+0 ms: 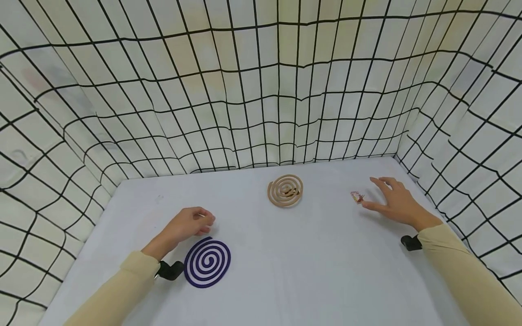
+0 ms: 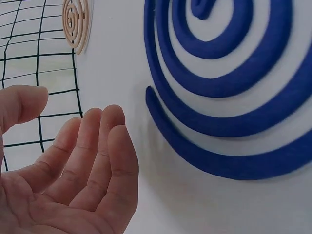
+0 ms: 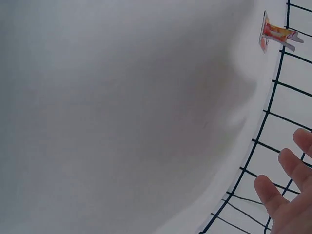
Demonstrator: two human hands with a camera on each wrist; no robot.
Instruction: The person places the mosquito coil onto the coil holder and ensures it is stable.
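Observation:
My left hand (image 1: pixel 187 226) hovers just beyond a dark blue-purple mosquito coil (image 2: pixel 229 127); its fingers are loosely bent and nothing is in them. The coil lies flat, its outer tail pointing toward that hand. Over on the right, my right hand (image 1: pixel 397 203) is spread with fingers extended, holding nothing. Its thumb tip is close beside a small printed piece (image 1: pixel 356 197), red, yellow and white. In the right wrist view this piece (image 3: pixel 278 33) shows a flat base with folded prongs standing up from it.
A tan mosquito coil (image 1: pixel 270 194) lies near the back middle of the white table (image 1: pixel 310 262), with a small brownish piece at its centre. Black wire grid (image 1: pixel 261 81) over white panels encloses the table at the back and both sides.

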